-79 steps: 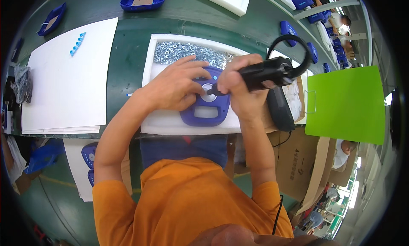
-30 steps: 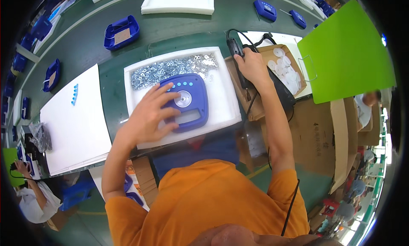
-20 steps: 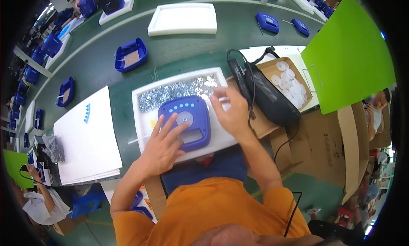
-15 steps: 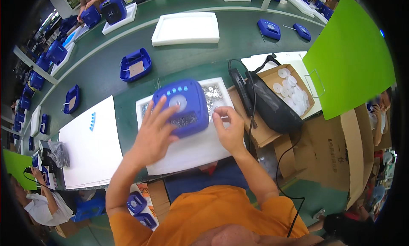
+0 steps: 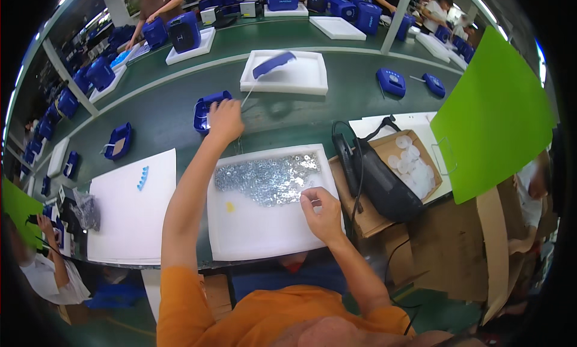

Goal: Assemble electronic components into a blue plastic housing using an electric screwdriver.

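My left hand (image 5: 226, 120) is stretched forward over the bench, fingers curled at the near right side of an open blue plastic shell (image 5: 199, 120). My right hand (image 5: 323, 213) hovers at the right side of a white foam tray (image 5: 258, 239); its thumb and forefinger are pinched, and what they hold is too small to make out. Many small shiny metal pieces (image 5: 264, 176), like washers, fill the tray's far part. Just beyond my right fingertips lies a whitish translucent piece (image 5: 314, 180). A blue cover (image 5: 274, 64), tilted and trailing a wire, is at the farther foam tray (image 5: 318, 85).
On the right, a cardboard box (image 5: 436, 185) of translucent discs (image 5: 415, 170) stands beside a black bag (image 5: 387, 191). A green panel (image 5: 499, 118) rises there. White board (image 5: 132, 215) with a blue strip (image 5: 142, 178) lies left. Co-workers stand across the bench.
The blue cover has left the near tray and is now at the far foam tray. My left hand has moved from it to the open shell. My right hand stays pinched near the tray.
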